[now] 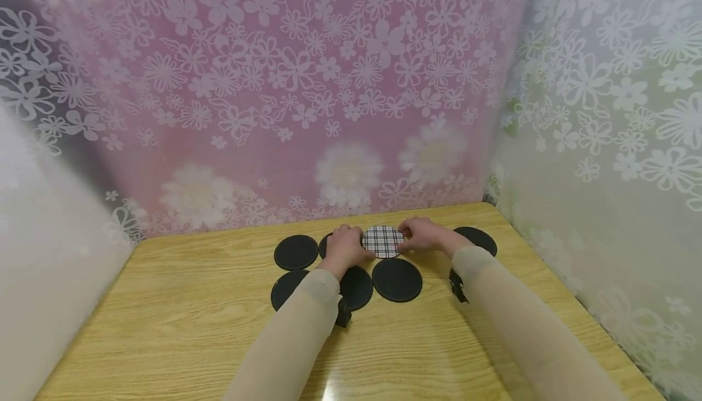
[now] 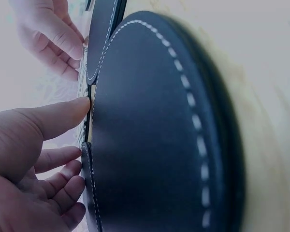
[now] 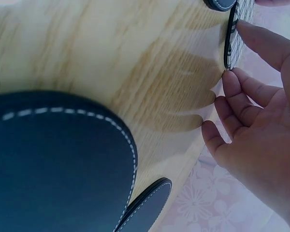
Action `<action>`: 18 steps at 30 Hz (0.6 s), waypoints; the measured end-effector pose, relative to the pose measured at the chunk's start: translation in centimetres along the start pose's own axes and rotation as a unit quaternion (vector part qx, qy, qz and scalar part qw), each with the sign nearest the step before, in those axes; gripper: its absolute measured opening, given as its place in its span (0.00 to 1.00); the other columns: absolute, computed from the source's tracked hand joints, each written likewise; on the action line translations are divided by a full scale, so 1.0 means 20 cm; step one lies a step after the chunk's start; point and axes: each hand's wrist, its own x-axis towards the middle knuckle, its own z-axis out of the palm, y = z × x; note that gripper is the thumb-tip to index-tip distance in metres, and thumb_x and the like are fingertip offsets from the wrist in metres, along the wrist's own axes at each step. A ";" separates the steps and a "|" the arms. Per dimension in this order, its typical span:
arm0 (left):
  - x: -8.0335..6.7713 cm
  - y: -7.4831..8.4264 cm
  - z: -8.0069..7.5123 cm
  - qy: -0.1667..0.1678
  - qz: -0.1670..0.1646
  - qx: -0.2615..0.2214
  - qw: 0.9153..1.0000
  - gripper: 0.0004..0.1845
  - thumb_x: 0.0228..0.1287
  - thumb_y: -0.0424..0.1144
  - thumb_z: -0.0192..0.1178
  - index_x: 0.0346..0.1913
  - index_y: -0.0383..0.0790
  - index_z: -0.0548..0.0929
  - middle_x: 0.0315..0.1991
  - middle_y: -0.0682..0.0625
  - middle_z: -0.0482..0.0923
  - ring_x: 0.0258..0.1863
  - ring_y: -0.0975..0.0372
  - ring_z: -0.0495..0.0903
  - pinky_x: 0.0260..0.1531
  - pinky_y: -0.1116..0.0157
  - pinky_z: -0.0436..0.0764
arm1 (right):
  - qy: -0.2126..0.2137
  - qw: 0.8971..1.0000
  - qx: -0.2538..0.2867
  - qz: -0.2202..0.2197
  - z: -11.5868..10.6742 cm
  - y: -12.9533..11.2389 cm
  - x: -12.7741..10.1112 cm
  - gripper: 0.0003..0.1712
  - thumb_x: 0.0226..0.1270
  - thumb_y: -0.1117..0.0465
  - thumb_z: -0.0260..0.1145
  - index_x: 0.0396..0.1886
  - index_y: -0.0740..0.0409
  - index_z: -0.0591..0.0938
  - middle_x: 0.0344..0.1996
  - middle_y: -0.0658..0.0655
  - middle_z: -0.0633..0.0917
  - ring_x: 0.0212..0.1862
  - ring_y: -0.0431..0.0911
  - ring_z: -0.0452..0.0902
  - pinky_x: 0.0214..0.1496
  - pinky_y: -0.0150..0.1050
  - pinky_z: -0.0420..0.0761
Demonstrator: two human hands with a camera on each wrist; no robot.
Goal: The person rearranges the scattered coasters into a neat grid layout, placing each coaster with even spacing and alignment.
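Where the wooden table [image 1: 181,322] met the flowered curtain [image 1: 307,84], black round coasters [image 1: 296,251] lay in two rows, and I read them from the left: one in the back row, one [image 1: 285,288] in front of it partly under the left sleeve, then another [image 1: 356,287] below the left wrist. The left hand [image 1: 345,247] rested over a back-row coaster, its fingers fairly straight and loosely spread, the thumb tip touching the left edge of the plaid coaster [image 1: 382,241]. That plaid coaster sat in the middle of the back row, between both hands, flat on the table, with a black coaster [image 1: 397,280] just in front of it. The right hand [image 1: 422,234] met its right edge, thumb and gently bent fingertips against the rim; whether it truly pinched it I could not tell. Beyond the right wrist another black coaster [image 1: 478,239] lay at the far right.
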 end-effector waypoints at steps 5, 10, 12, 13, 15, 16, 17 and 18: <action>0.00 -0.01 0.00 -0.001 0.011 -0.005 1.000 0.26 0.67 0.53 0.81 0.57 0.39 0.89 0.50 0.44 0.79 0.54 0.48 0.76 0.65 0.45 0.74 | -0.005 1.000 0.007 -0.005 -0.01 0.00 -0.01 0.36 0.77 0.52 0.76 0.73 0.70 0.78 0.64 0.67 0.84 0.70 0.64 0.76 0.73 0.60 0.75; 0.00 -0.01 0.00 -0.004 0.016 -0.005 1.000 0.27 0.67 0.52 0.81 0.60 0.38 0.89 0.52 0.43 0.80 0.57 0.47 0.77 0.66 0.46 0.75 | -0.002 1.000 0.006 -0.009 -0.01 0.00 -0.02 0.36 0.78 0.52 0.76 0.73 0.71 0.78 0.63 0.67 0.84 0.69 0.63 0.77 0.73 0.60 0.75; 0.00 -0.01 0.00 -0.005 0.017 -0.004 1.000 0.28 0.68 0.52 0.80 0.62 0.38 0.88 0.55 0.42 0.81 0.58 0.47 0.77 0.67 0.46 0.75 | -0.001 1.000 0.004 -0.012 -0.01 0.00 -0.02 0.35 0.78 0.52 0.76 0.73 0.71 0.78 0.62 0.67 0.84 0.68 0.63 0.77 0.72 0.60 0.76; 0.00 -0.01 0.00 -0.005 0.017 -0.003 1.000 0.29 0.68 0.53 0.80 0.63 0.38 0.88 0.56 0.42 0.81 0.59 0.46 0.77 0.67 0.46 0.75 | -0.001 1.000 0.004 -0.012 -0.01 0.00 -0.02 0.35 0.77 0.52 0.76 0.72 0.71 0.79 0.62 0.66 0.84 0.68 0.63 0.77 0.72 0.60 0.76; 0.00 -0.01 0.00 -0.006 0.017 -0.002 1.000 0.30 0.68 0.53 0.80 0.64 0.38 0.88 0.57 0.41 0.81 0.60 0.46 0.77 0.68 0.46 0.74 | 0.000 1.000 0.003 -0.013 0.00 0.00 -0.02 0.35 0.77 0.52 0.76 0.72 0.70 0.79 0.61 0.66 0.84 0.67 0.63 0.78 0.72 0.60 0.76; 0.00 -0.02 0.00 -0.006 0.017 -0.001 1.000 0.30 0.69 0.53 0.80 0.65 0.38 0.87 0.58 0.41 0.81 0.61 0.46 0.77 0.68 0.46 0.74 | 0.000 1.000 0.002 -0.013 0.00 0.00 -0.02 0.35 0.77 0.52 0.77 0.72 0.70 0.79 0.61 0.66 0.84 0.67 0.63 0.78 0.72 0.60 0.76; 0.00 -0.02 0.00 -0.007 0.017 0.000 1.000 0.30 0.69 0.53 0.79 0.66 0.38 0.87 0.58 0.41 0.81 0.61 0.46 0.77 0.68 0.46 0.74 | 0.000 1.000 0.002 -0.013 0.00 0.00 -0.02 0.35 0.77 0.52 0.77 0.72 0.70 0.79 0.61 0.66 0.84 0.67 0.62 0.78 0.72 0.60 0.76; 0.00 -0.02 0.00 -0.007 0.017 0.002 1.000 0.30 0.69 0.53 0.79 0.66 0.38 0.87 0.58 0.41 0.81 0.61 0.46 0.77 0.68 0.46 0.74 | 0.001 1.000 0.003 -0.013 0.00 0.00 -0.02 0.35 0.77 0.52 0.77 0.72 0.70 0.79 0.61 0.66 0.84 0.67 0.62 0.78 0.72 0.60 0.76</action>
